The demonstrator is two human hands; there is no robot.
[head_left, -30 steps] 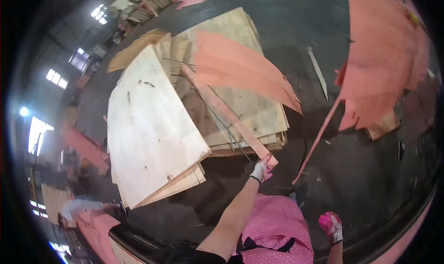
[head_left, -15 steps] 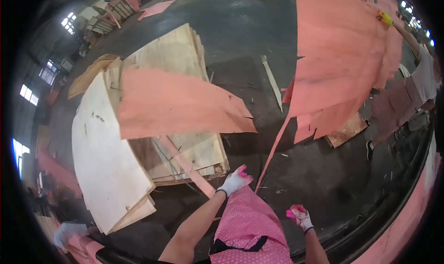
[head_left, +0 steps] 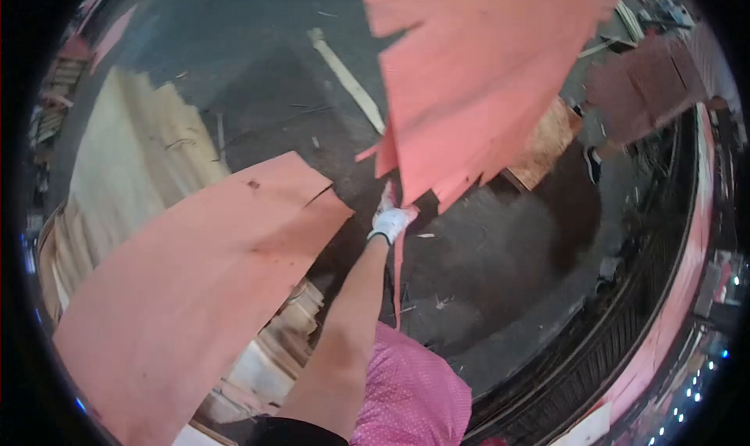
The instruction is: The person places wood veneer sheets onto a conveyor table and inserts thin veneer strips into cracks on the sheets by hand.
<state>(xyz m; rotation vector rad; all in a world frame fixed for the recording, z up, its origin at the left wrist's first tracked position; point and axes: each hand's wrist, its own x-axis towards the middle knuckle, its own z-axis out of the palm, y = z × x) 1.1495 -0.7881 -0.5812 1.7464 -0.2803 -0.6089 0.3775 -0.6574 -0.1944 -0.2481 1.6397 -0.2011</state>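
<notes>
The white-gloved left hand [head_left: 393, 219] is at the lower tip of a large pink sheet [head_left: 469, 94]; whether its fingers are closed on that edge, I cannot tell. A narrow pink strip [head_left: 398, 278] runs below the hand; another pink sheet [head_left: 211, 282] overlaps pale stacked sheets [head_left: 133, 165] on the left.

"What sort of place are we standing in, a shop?"
"No, a workshop, I'd say, one that deals in thin wood. Look at that stack of pale sheets [head_left: 133, 157] lying on the left."
"And the big pink sheet [head_left: 484, 71] over there, with its ragged edge?"
"Same sort of stuff. And see the dark floor [head_left: 500, 290], littered with slivers [head_left: 426, 235] and one long pale offcut [head_left: 348, 82]."
"That black ribbed frame [head_left: 601, 337] curving along the right looks like machinery."
"It does, and another person [head_left: 712, 63] is about, beside a brown sheet [head_left: 644, 87]"
</notes>
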